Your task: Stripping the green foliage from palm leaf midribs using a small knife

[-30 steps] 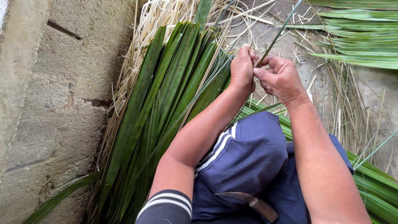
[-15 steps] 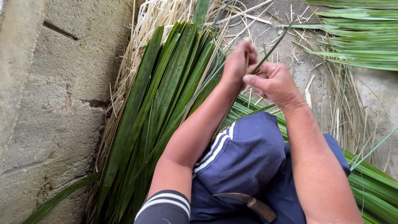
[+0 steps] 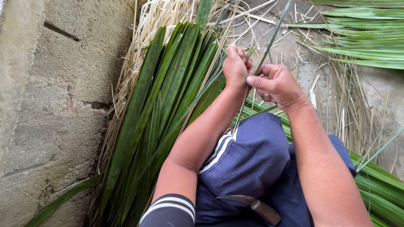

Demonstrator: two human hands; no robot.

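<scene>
Between the two hands, just above frame centre: thin green leaf strip (image 3: 269, 45), running from the grip up toward 1 o'clock and off the top edge, with a pale continuation slanting down toward 7 o'clock past the wrist. Left hand (image 3: 236, 67) curled into a fist around the strip, knuckles up. Right hand (image 3: 275, 84) closed too, thumb pressed along the forefinger, pinching the same strip just beside the left; the two hands touching or nearly so, hard to tell which.

Below the hands at 6 o'clock, navy blue fabric with white stripes (image 3: 248, 159) over the lap, and on it near the bottom edge a small curved knife with a wooden handle (image 3: 252, 206), untouched.

At 9 to 10 o'clock of the hands, flat bundle of long broad green leaves (image 3: 168, 96) fanned lengthwise, lying on pale dry straw-coloured fibres (image 3: 164, 14). Farther out at 9 o'clock, rough grey concrete wall (image 3: 54, 96). At 2 o'clock, more green fronds (image 3: 366, 38) across grey ground (image 3: 378, 88) littered with dry stalks. At 4 o'clock, further green leaves (image 3: 378, 189) beside the right forearm.
</scene>
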